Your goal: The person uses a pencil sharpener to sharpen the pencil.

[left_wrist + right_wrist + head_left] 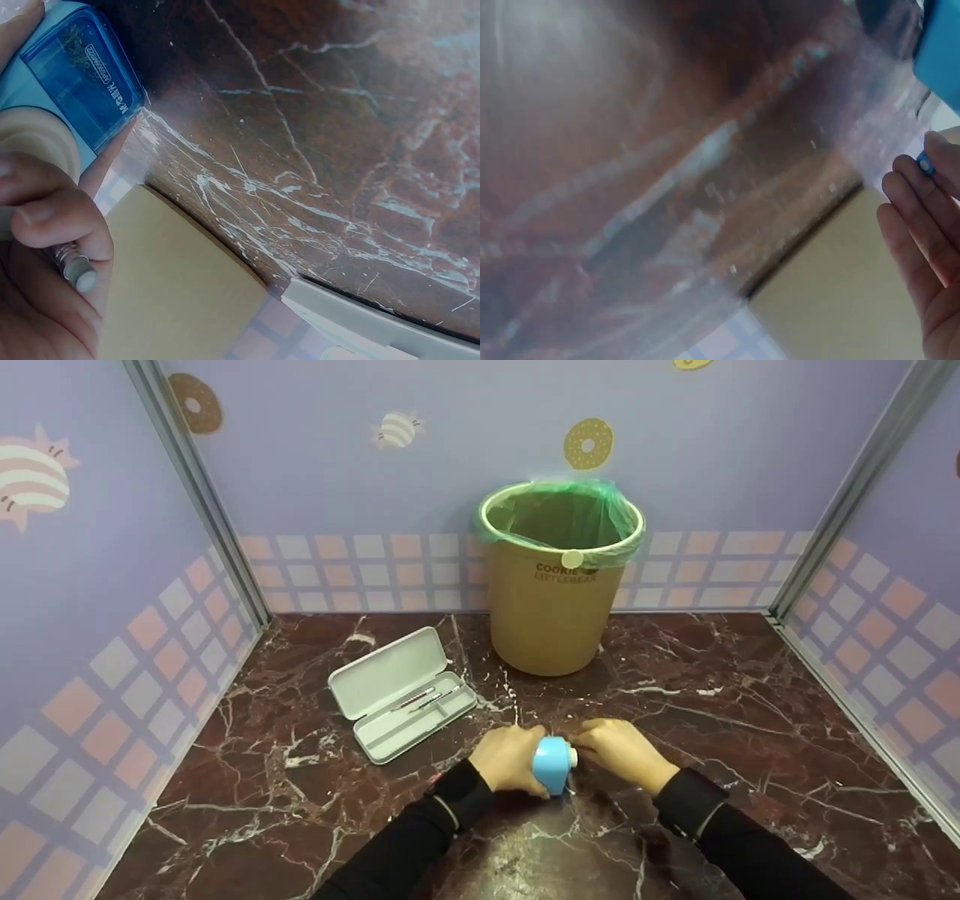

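My left hand (510, 763) grips the blue pencil sharpener (551, 766), lower centre of the head frame; my right hand (621, 751), just right of it, pinches a pencil (79, 274), eraser end showing. Lid-up pencil case (390, 671) left of centre on table (750, 795), lined bin (551, 619) upper centre-right.

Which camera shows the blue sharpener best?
The left wrist view shows the blue sharpener closest, with its see-through window and lettering, though cropped. The head view shows it small, partly covered by the left hand; the right wrist view catches only part at its edge.
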`<state>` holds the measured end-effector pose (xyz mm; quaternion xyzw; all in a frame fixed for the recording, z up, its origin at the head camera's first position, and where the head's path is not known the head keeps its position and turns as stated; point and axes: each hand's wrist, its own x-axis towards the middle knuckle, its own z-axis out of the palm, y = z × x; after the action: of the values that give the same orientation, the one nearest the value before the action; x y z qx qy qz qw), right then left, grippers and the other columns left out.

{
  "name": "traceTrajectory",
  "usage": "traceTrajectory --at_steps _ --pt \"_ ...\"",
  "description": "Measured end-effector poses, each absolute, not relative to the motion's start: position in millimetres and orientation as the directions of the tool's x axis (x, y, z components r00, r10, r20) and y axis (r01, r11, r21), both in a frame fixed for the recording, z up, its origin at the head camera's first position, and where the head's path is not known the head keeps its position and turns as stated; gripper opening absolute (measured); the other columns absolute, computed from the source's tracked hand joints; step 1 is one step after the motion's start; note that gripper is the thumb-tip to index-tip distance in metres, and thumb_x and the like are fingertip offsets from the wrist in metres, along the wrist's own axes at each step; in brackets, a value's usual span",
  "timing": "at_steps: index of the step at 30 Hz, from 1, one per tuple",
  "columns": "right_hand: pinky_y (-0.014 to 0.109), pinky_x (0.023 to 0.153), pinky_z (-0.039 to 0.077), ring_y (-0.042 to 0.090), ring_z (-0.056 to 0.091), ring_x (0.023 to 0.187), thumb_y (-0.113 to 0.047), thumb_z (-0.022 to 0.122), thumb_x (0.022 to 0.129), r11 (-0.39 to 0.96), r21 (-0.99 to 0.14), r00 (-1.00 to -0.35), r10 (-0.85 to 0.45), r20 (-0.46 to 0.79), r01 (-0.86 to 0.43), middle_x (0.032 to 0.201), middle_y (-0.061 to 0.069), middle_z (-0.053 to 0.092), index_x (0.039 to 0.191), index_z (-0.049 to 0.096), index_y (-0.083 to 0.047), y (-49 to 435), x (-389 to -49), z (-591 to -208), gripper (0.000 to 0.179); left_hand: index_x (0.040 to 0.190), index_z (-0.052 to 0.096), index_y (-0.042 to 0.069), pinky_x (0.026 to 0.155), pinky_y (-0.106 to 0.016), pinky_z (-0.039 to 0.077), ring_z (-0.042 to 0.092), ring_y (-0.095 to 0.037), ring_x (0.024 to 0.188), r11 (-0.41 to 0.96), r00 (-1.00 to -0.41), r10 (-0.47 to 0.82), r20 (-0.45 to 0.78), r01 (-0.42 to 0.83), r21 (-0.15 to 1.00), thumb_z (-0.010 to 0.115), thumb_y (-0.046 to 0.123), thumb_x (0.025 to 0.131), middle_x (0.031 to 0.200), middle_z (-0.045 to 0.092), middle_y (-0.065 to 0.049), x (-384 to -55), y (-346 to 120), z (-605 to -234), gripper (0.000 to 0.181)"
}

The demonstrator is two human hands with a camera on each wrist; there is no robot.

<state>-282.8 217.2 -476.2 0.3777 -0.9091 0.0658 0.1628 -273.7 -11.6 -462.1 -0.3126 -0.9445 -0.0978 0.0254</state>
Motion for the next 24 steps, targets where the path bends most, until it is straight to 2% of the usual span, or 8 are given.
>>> traceTrajectory --at_steps 4,8,13,17,20,24 --pt "0.038 0.064 0.058 0.022 0.071 0.071 -0.013 0.080 0.084 0.696 -0.002 -0.658 -0.678 0.328 -0.718 0.084 0.005 0.074 0.087 0.079 -0.011 218 -278 -484 0.005 0.106 0.062 0.015 0.069 -0.034 0.058 0.072 -0.020 0.080 0.787 -0.806 0.582 0.110 0.592 0.172 0.097 0.050 0.057 0.092 0.075 -0.001 -274 -11 -463 0.070" --pt "0.037 0.062 0.056 0.020 0.068 0.067 -0.015 0.081 0.082 0.685 -0.002 -0.644 -0.684 0.342 -0.729 0.078 0.002 0.070 0.075 0.073 -0.012 219 -272 -490 0.012 0.106 0.062 0.015 0.069 -0.034 0.058 0.072 -0.020 0.081 0.793 -0.810 0.575 0.110 0.586 0.168 0.096 0.050 0.057 0.092 0.075 -0.001 -274 -11 -463 0.070" --pt "0.033 0.060 0.055 0.016 0.065 0.064 -0.015 0.082 0.082 0.666 -0.016 -0.628 -0.694 0.351 -0.746 0.074 -0.001 0.066 0.075 0.074 -0.013 219 -264 -492 0.011 0.105 0.062 0.015 0.068 -0.034 0.058 0.072 -0.019 0.081 0.800 -0.816 0.567 0.112 0.578 0.165 0.096 0.051 0.057 0.092 0.075 -0.001 -273 -11 -463 0.069" --pt "0.031 0.062 0.057 0.014 0.069 0.069 -0.016 0.083 0.082 0.644 -0.003 -0.606 -0.719 0.339 -0.765 0.079 0.000 0.071 0.084 0.078 -0.014 220 -257 -492 0.005 0.104 0.062 0.016 0.066 -0.034 0.058 0.073 -0.020 0.080 0.806 -0.819 0.561 0.121 0.574 0.147 0.096 0.053 0.056 0.091 0.075 -0.001 -272 -10 -463 0.069" --pt "0.030 0.065 0.058 0.013 0.071 0.072 -0.016 0.083 0.082 0.622 0.010 -0.585 -0.741 0.331 -0.783 0.083 0.000 0.073 0.090 0.080 -0.013 221 -251 -491 0.008 0.104 0.062 0.016 0.065 -0.034 0.057 0.073 -0.020 0.080 0.810 -0.822 0.555 0.127 0.569 0.138 0.096 0.053 0.056 0.090 0.075 0.000 -272 -9 -464 0.069" --pt "0.026 0.063 0.056 0.010 0.067 0.070 -0.016 0.084 0.082 0.597 0.027 -0.555 -0.761 0.336 -0.802 0.082 -0.002 0.070 0.090 0.080 -0.013 222 -244 -489 0.009 0.103 0.063 0.016 0.064 -0.033 0.056 0.072 -0.019 0.078 0.813 -0.826 0.548 0.129 0.563 0.148 0.096 0.053 0.056 0.089 0.075 0.000 -271 -9 -464 0.069"
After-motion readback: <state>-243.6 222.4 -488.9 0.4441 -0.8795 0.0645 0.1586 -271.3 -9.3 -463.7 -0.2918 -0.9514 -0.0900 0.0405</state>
